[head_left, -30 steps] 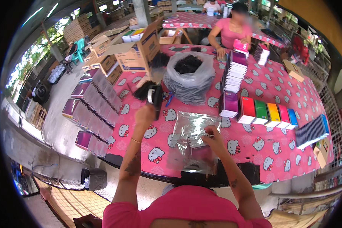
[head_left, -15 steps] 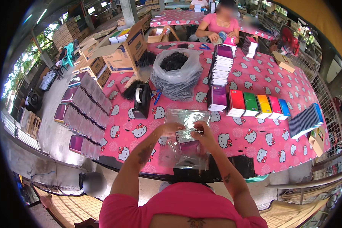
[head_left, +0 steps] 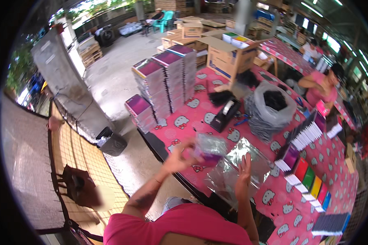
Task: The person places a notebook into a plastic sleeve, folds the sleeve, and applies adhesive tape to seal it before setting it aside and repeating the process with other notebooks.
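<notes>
My left hand (head_left: 179, 158) grips a purple notebook pack (head_left: 212, 158) in clear plastic, held above the table's near left edge. Motion smears the fingers and the pack. To its right, my right hand (head_left: 243, 173) is raised over flat clear plastic bags (head_left: 229, 181), fingers stretched and nothing in them. Beyond the hands stands a black tape dispenser (head_left: 225, 116). Tall stacks of plastic-wrapped purple notebooks (head_left: 167, 77) rise at the table's left side, with a shorter stack (head_left: 142, 112) in front of them.
A large plastic bag of black strands (head_left: 270, 110) and an open carton (head_left: 229, 57) stand farther back. Notebook rows in several colours (head_left: 308, 179) lie on the right of the pink patterned table. Across it sits a person in pink (head_left: 321, 87). A black bin (head_left: 111, 141) stands left.
The view has swung left. My right hand has let go of the pack, which my left hand has carried leftward off the plastic bags.
</notes>
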Motion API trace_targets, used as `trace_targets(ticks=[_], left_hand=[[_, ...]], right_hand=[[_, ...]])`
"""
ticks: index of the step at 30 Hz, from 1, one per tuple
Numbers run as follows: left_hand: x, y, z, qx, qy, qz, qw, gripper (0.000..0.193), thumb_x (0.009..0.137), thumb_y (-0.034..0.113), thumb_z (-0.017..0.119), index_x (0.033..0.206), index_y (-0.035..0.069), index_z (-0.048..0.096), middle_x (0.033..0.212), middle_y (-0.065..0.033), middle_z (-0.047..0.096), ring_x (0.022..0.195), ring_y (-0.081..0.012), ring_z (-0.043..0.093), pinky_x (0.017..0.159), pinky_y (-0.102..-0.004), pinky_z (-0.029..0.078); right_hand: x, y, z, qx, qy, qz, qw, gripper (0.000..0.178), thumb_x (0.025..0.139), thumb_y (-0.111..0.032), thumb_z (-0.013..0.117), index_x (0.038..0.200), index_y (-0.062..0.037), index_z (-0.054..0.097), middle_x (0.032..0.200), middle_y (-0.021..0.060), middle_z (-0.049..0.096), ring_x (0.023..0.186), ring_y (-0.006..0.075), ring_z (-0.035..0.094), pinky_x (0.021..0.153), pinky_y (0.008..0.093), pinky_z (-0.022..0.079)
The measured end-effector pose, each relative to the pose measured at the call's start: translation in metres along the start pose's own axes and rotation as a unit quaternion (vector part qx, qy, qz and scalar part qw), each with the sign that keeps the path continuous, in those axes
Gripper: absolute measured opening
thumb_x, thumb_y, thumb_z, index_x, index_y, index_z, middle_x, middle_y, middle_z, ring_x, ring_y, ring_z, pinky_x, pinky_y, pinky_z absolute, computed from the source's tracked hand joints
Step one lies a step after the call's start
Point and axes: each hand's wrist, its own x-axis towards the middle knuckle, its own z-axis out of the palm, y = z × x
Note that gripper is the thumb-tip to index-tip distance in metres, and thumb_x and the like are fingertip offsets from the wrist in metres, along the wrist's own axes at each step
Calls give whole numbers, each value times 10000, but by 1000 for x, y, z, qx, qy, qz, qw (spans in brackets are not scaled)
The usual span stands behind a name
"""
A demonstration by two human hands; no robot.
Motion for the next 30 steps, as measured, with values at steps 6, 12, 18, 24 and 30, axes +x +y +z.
trace_targets(ticks=[6,12,18,24,30], left_hand=[[21,-17,-197,-53,580,-8,813,556,894,431,706,1132,-52,566,832,-105,661,681,-135,616,580,-239,481],[37,-93,-267,117,503,-157,842,788,889,607,601,1261,-86,553,1085,-238,636,947,-249,627,814,-367,505],[20,82,-167,-82,189,206,957,315,994,193,465,1103,-32,657,1114,-131,652,987,-203,660,798,-310,518],[-8,76,-90,57,315,72,945,273,953,192,539,1092,-17,647,1095,-110,661,1008,-207,630,861,-334,496],[-21,56,-62,61,402,28,913,257,913,191,613,1081,-2,637,1077,-89,669,1030,-211,601,924,-358,475]], right_hand=[[-6,24,5,-18,50,124,991,501,1012,-296,504,1423,-26,404,1362,124,496,1306,249,458,1060,377,372],[-16,14,-29,-179,-59,106,976,326,928,-180,608,1207,-10,597,1119,131,616,1001,224,598,871,360,476],[-90,-203,-180,177,-105,-259,944,256,849,-237,694,1021,-48,695,1018,67,673,973,180,631,826,339,493],[-243,-277,-305,156,89,-357,917,272,860,-265,701,1048,-68,686,1131,66,642,1039,192,607,891,428,474],[-329,-302,-427,125,249,-257,925,289,872,-293,707,1074,-89,676,1245,66,611,1106,204,582,956,516,454]])
